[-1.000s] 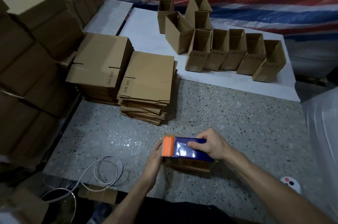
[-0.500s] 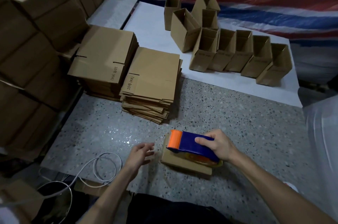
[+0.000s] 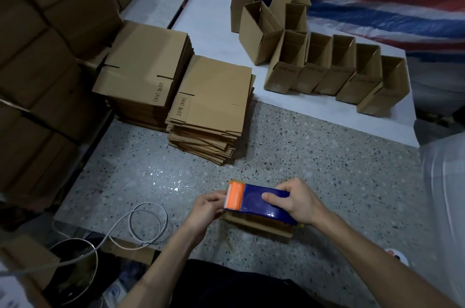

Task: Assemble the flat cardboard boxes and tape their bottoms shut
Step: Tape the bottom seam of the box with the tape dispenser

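Speckled grey stone surface point(image 3: 327, 169) spreads before me, stacks of flat matte cardboard point(image 3: 214, 99) at its far left. Near me sits a small brown box point(image 3: 259, 226), long axis left to right. A glossy blue tape dispenser point(image 3: 256, 201) lies along its top, orange end pointing left. My right hand point(image 3: 299, 201) grips it; my left hand point(image 3: 206, 207) curls round the box's left end.

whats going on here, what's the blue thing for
A person is taping a small cardboard box on the speckled table. The right hand grips a blue and orange tape dispenser on top of it; the left hand holds the box's end at the orange tip. Two stacks of flat boxes and a group of assembled boxes sit behind.
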The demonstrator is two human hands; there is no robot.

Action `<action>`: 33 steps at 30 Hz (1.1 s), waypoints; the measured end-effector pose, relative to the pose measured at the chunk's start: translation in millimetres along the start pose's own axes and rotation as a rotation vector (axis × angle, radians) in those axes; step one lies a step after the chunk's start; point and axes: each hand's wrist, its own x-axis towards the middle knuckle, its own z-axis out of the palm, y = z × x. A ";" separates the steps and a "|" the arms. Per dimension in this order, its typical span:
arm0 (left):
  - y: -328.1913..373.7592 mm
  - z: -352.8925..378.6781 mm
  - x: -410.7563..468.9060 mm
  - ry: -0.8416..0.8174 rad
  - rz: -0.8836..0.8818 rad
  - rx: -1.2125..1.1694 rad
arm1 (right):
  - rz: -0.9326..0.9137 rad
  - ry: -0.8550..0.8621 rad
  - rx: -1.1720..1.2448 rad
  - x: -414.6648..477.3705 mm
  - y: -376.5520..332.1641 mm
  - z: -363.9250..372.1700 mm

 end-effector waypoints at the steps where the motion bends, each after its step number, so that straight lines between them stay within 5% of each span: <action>1: 0.1 1.3 0.9 0.022 -0.011 0.012 | 0.016 -0.006 -0.019 -0.2 -3.0 0.6; 9: -5.9 12.1 9.2 0.179 -0.109 -0.018 | 0.145 -0.036 -0.090 -14.2 -3.2 -14.6; 25: -34.5 11.2 5.1 0.167 -0.164 -0.209 | 0.240 -0.120 -0.229 -13.7 5.1 -30.9; 33: -50.2 11.4 20.3 0.094 -0.236 0.026 | 0.274 -0.052 -0.512 -10.3 -2.1 -17.2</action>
